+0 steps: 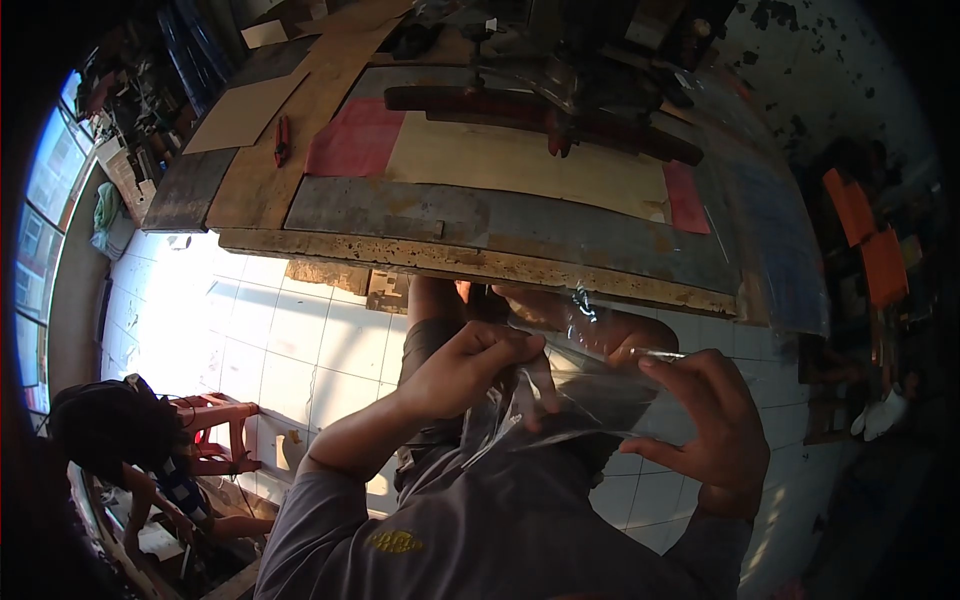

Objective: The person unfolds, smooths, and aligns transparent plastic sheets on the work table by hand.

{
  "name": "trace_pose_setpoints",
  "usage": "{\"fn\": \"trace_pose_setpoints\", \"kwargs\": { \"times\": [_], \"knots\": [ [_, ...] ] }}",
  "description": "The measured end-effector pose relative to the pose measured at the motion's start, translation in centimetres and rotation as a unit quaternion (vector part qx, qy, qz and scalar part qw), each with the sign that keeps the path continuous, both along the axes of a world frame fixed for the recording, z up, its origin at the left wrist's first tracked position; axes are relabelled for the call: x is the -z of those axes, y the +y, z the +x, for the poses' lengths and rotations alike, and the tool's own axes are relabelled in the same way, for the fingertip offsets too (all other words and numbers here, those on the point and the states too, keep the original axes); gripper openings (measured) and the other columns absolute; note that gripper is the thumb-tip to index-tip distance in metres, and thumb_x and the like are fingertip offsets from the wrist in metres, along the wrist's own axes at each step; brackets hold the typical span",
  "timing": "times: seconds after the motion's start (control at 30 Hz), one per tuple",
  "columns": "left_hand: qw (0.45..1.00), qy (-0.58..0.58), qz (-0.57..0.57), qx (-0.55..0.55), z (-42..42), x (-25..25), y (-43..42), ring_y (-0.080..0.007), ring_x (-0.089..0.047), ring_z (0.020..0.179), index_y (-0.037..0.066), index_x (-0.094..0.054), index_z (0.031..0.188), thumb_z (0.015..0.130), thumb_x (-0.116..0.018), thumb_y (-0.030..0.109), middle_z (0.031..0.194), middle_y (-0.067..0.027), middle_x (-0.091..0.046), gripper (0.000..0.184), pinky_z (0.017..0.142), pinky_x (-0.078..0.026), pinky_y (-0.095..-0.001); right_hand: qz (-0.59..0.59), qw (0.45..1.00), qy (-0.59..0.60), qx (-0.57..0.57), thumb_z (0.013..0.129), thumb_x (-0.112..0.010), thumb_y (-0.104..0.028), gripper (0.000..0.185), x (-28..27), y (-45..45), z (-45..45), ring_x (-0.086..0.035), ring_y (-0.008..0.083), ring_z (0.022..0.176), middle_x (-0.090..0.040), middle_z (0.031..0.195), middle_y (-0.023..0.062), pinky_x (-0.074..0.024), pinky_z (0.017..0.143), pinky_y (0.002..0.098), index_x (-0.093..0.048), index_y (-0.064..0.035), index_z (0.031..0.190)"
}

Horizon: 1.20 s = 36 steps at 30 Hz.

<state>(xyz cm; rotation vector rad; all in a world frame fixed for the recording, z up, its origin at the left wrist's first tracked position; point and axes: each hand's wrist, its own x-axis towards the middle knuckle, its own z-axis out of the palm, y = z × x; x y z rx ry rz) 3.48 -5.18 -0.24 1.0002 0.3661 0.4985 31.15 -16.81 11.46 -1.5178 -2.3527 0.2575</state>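
Note:
A clear plastic sheet or bag (570, 390) is stretched between my hands above my lap, with bright glints on its folds. My left hand (480, 368) pinches its left side between thumb and fingers. At the right side of the plastic, my right hand (705, 420) is curved, its thumb and forefinger apart and both near or touching the film's edge. Beyond my hands stands a worn workbench (480, 262), on which a long cream sheet (520, 168) with pink ends lies under a dark red bar (540, 115).
A red-handled cutter (282, 140) and brown cardboard (240, 112) lie on the bench's left part. Another person (120, 430) is at the lower left beside a red stool (225, 430). Orange objects (870, 240) stand at the right.

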Motion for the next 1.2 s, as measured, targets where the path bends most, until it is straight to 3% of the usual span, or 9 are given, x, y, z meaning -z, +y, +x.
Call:
{"fn": "trace_pose_setpoints", "kwargs": {
  "times": [0.1, 0.23, 0.37, 0.5, 0.6, 0.77, 0.93, 1.1, 1.2],
  "knots": [
    [0.997, -0.038, 0.073, 0.011, -1.2, -1.1, 0.0, -0.0194, -0.074, 0.099, -0.006, -0.070, 0.114, 0.113, -0.049, 0.027, 0.106, -0.0154, -0.077, 0.039, 0.085, -0.057, -0.0277, 0.062, 0.997, -0.043, -0.007, 0.066, -0.092, -0.047, 0.081, -0.2, 0.4, 0.2, -0.064, 0.0278, 0.100, -0.060, 0.113, 0.0089, -0.0537, 0.086, 0.0422, -0.066, -0.0107, 0.134],
    [0.976, -0.016, 0.053, 0.211, -1.8, -2.3, 1.4, -0.0170, -0.069, 0.107, -0.002, -0.070, 0.117, 0.104, -0.068, 0.017, 0.114, -0.0124, -0.075, 0.023, 0.103, -0.050, -0.0358, 0.026, 0.999, 0.027, -0.036, 0.064, -0.095, -0.048, 0.087, 0.6, 2.1, 2.2, -0.064, 0.0265, 0.102, -0.060, 0.114, 0.0091, -0.0523, 0.087, 0.0422, -0.064, -0.0101, 0.136],
    [0.967, -0.048, 0.236, 0.081, -0.2, -1.7, 1.3, -0.0090, -0.062, 0.107, 0.001, -0.067, 0.116, 0.107, -0.065, 0.020, 0.116, -0.0071, -0.073, 0.021, 0.100, -0.048, -0.0292, 0.032, 0.997, 0.070, -0.013, 0.065, -0.095, -0.049, 0.088, 1.9, 2.5, 2.7, -0.061, 0.0274, 0.111, -0.060, 0.121, 0.0107, -0.0516, 0.091, 0.0440, -0.063, -0.0091, 0.137],
    [0.989, -0.098, 0.100, 0.046, 1.5, -2.5, 0.5, -0.0103, -0.063, 0.110, 0.001, -0.069, 0.108, 0.108, -0.063, 0.017, 0.112, -0.0056, -0.072, 0.017, 0.101, -0.048, -0.0296, 0.141, 0.983, 0.116, -0.002, 0.069, -0.095, -0.044, 0.079, 4.7, 2.1, 1.0, -0.058, 0.0317, 0.119, -0.059, 0.129, 0.0119, -0.0509, 0.095, 0.0446, -0.066, -0.0091, 0.134],
    [0.983, -0.082, 0.158, 0.041, 1.4, -3.4, 0.7, -0.0108, -0.063, 0.111, 0.000, -0.068, 0.108, 0.108, -0.062, 0.015, 0.112, -0.0059, -0.073, 0.016, 0.101, -0.049, -0.0300, 0.165, 0.973, 0.164, 0.001, 0.073, -0.095, -0.036, 0.064, 8.7, 1.5, 0.7, -0.057, 0.0334, 0.122, -0.058, 0.132, 0.0116, -0.0502, 0.097, 0.0448, -0.070, -0.0092, 0.126],
    [0.993, -0.016, 0.116, -0.005, 1.5, -1.7, 0.5, -0.0139, -0.064, 0.106, -0.001, -0.069, 0.097, 0.115, -0.043, 0.037, 0.106, -0.0066, -0.072, 0.049, 0.102, -0.046, -0.0315, 0.227, 0.951, 0.208, 0.013, 0.080, -0.089, -0.009, 0.027, 12.5, 2.2, -1.2, -0.069, 0.0262, 0.100, -0.072, 0.106, 0.0084, -0.0570, 0.083, 0.0361, -0.072, -0.0043, 0.100],
    [0.997, -0.014, -0.029, -0.065, 1.6, -0.1, 0.4, -0.0199, -0.068, 0.099, -0.003, -0.069, 0.093, 0.114, -0.041, 0.040, 0.106, -0.0128, -0.072, 0.055, 0.097, -0.051, -0.0331, 0.221, 0.945, 0.238, -0.033, 0.082, -0.084, -0.004, 0.021, 12.6, 3.1, -1.6, -0.069, 0.0246, 0.095, -0.072, 0.101, 0.0089, -0.0550, 0.080, 0.0360, -0.072, -0.0051, 0.098],
    [0.993, 0.004, -0.033, -0.113, 1.0, -2.6, 1.0, -0.0322, -0.074, 0.072, -0.007, -0.065, 0.097, 0.113, -0.030, 0.037, 0.097, -0.0263, -0.074, 0.058, 0.079, -0.061, -0.0397, 0.281, 0.931, 0.227, -0.053, 0.082, -0.082, -0.002, 0.018, 10.6, 2.8, -1.5, -0.069, 0.0221, 0.091, -0.069, 0.098, 0.0047, -0.0542, 0.080, 0.0371, -0.073, -0.0085, 0.095],
    [0.978, -0.094, -0.087, -0.166, 0.2, -1.1, 2.2, -0.0314, -0.074, 0.073, -0.007, -0.065, 0.100, 0.114, -0.030, 0.036, 0.096, -0.0278, -0.074, 0.057, 0.074, -0.062, -0.0416, 0.304, 0.918, 0.253, -0.018, 0.088, -0.079, -0.001, 0.013, 10.5, 2.2, -0.3, -0.068, 0.0232, 0.091, -0.069, 0.097, 0.0081, -0.0549, 0.082, 0.0363, -0.069, -0.0077, 0.093]
  ]
}}
